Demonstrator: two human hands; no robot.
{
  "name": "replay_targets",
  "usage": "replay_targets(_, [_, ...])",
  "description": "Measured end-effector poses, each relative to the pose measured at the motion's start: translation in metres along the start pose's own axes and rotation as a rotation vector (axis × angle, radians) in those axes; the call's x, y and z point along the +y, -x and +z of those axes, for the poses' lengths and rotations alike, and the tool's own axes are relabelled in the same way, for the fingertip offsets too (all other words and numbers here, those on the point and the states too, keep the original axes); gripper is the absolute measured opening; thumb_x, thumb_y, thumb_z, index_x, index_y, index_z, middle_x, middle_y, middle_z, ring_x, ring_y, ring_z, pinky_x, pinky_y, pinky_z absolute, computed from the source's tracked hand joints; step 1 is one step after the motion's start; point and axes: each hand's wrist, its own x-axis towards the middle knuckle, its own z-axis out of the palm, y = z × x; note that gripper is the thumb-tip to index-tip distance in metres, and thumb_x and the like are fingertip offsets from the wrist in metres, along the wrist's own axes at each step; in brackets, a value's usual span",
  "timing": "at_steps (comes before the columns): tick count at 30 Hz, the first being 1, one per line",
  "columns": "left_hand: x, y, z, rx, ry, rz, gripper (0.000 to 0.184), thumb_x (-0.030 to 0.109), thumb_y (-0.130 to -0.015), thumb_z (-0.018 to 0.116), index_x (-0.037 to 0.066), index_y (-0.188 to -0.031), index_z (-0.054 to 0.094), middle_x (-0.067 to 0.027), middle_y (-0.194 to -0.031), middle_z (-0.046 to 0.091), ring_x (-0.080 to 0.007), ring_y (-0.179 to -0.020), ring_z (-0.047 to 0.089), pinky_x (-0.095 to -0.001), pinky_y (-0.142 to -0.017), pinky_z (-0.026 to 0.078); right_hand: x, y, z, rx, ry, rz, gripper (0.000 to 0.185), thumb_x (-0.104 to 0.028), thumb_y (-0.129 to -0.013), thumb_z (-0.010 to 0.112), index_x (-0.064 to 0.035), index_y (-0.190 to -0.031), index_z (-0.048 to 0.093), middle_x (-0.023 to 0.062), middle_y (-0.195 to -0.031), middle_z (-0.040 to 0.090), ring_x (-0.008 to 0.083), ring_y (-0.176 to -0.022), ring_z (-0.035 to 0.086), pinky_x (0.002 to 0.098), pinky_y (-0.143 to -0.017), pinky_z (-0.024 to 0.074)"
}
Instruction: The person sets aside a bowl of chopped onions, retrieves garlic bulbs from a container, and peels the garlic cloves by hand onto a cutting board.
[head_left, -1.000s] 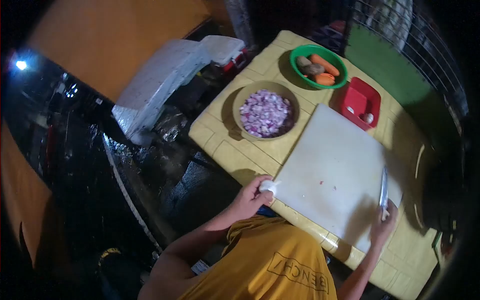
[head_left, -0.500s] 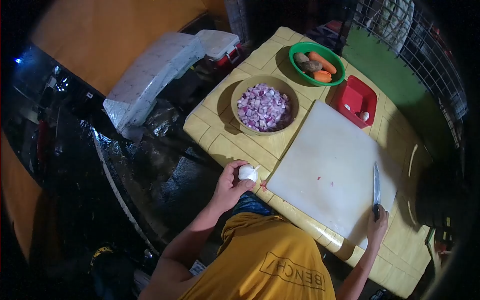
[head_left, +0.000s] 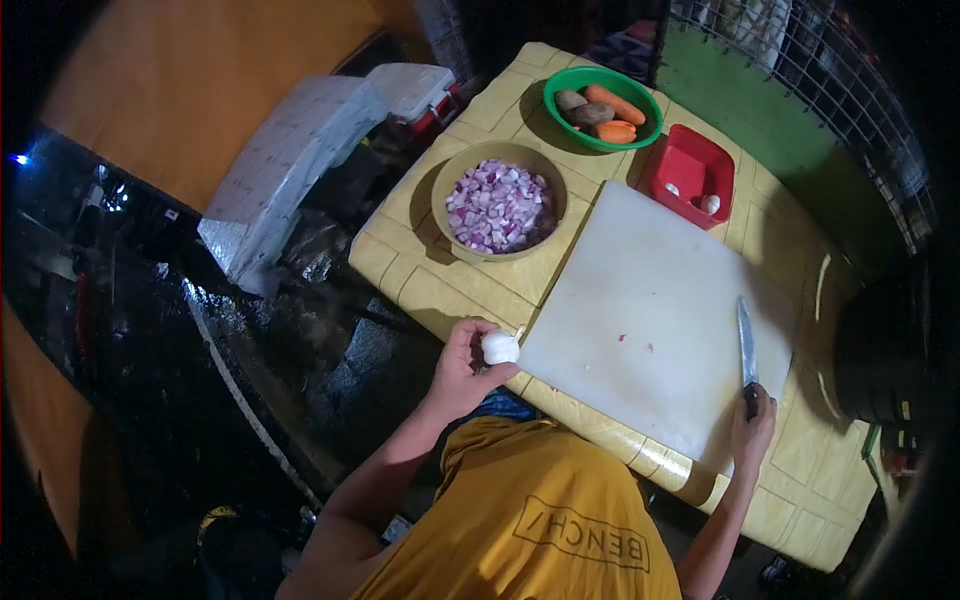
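Garlic (head_left: pixel 499 348), mid-frame, looked light and papery to me, best held round its bulge; left grip (head_left: pixel 457 373) pinched it, right grip (head_left: pixel 754 428) clasped knife (head_left: pixel 747 340).

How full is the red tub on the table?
Nearly empty: the red tub shows just two small white pieces inside, and most of the red around them is bare.

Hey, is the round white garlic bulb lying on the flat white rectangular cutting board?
No, the left hand holds the garlic bulb in its fingers, beside a corner of the cutting board.
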Motion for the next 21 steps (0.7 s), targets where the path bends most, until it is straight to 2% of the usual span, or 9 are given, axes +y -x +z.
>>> replay_targets(2, [0.011,0.001,0.004,0.025,-0.455,0.076,0.046,0.006,-0.078,0.078,0.005,-0.114,0.05,-0.0085,-0.104,0.057,-0.0162,-0.09,0.063,-0.029,-0.074,0.055,-0.001,0.0,0.003,0.013,-0.004,-0.006,0.031,-0.004,-0.086,0.062,-0.0003,-0.117,0.06,0.0192,-0.095,0.057,0.0356,-0.086,0.059,0.0422,-0.078,0.0478])
replay_targets(3, [0.017,0.001,0.006,0.043,-0.459,0.075,0.046,0.006,-0.078,0.078,0.005,-0.114,0.05,-0.0085,-0.104,0.057,-0.0162,-0.09,0.063,-0.029,-0.074,0.055,-0.002,0.0,0.002,0.01,-0.005,0.02,0.031,-0.004,-0.086,0.062,-0.0003,-0.117,0.061,0.0192,-0.096,0.058,0.0358,-0.087,0.059,0.0419,-0.079,0.048])
replay_targets(5, [0.027,-0.003,0.007,0.027,-0.748,0.234,0.045,0.007,-0.074,0.08,0.004,-0.11,0.053,-0.0112,-0.102,0.057,-0.0213,-0.088,0.063,-0.0292,-0.072,0.054,0.001,0.0,0.004,-0.002,-0.007,0.023,0.031,-0.004,-0.087,0.062,-0.0003,-0.117,0.061,0.0191,-0.097,0.058,0.036,-0.088,0.06,0.0417,-0.079,0.0482])
replay_targets(6, [0.028,-0.004,0.007,0.022,-0.781,0.256,0.047,0.008,-0.072,0.079,0.004,-0.111,0.053,-0.0125,-0.101,0.057,-0.0257,-0.085,0.063,-0.031,-0.071,0.053,0.006,0.0,0.006,0.012,0.007,0.0,0.031,-0.004,-0.086,0.062,-0.0001,-0.117,0.061,0.0189,-0.097,0.058,0.0357,-0.088,0.06,0.0415,-0.08,0.0484])
replay_targets(7, [0.029,-0.005,0.007,0.047,-0.779,0.253,0.047,0.008,-0.072,0.079,0.004,-0.111,0.053,-0.0125,-0.101,0.057,-0.0257,-0.085,0.063,-0.031,-0.071,0.053,0.011,-0.001,0.007,0.028,0.022,-0.024,0.031,-0.005,-0.086,0.063,0.0,-0.117,0.061,0.0187,-0.098,0.058,0.0354,-0.089,0.06,0.0412,-0.08,0.0486])
replay_targets(10, [0.033,-0.006,0.008,-0.005,-0.762,0.206,0.044,0.01,-0.072,0.08,0.006,-0.108,0.056,-0.0095,-0.099,0.057,-0.0206,-0.08,0.061,-0.0308,-0.067,0.05,0.019,0.0,0.01,0.036,0.03,-0.066,0.033,-0.005,-0.085,0.064,0.0007,-0.118,0.061,0.018,-0.097,0.058,0.0328,-0.088,0.06,0.0403,-0.08,0.049])
replay_targets(17, [0.034,-0.005,0.008,0.013,-0.764,0.27,0.044,0.01,-0.071,0.08,0.006,-0.108,0.056,-0.0093,-0.098,0.057,-0.0205,-0.077,0.06,-0.0308,-0.066,0.05,0.018,0.0,0.009,0.022,0.031,-0.08,0.033,-0.005,-0.087,0.063,0.0019,-0.119,0.06,0.0181,-0.096,0.058,0.0319,-0.087,0.06,0.0397,-0.078,0.0492])
replay_targets(21, [0.031,-0.005,0.009,0.004,-0.705,0.243,0.043,0.009,-0.073,0.08,0.006,-0.109,0.056,-0.0094,-0.099,0.058,-0.02,-0.081,0.062,-0.0302,-0.067,0.05,0.022,0.0,0.01,0.028,0.056,-0.074,0.033,-0.004,-0.087,0.062,0.0021,-0.12,0.059,0.0183,-0.096,0.058,0.0324,-0.086,0.06,0.0407,-0.077,0.0494])
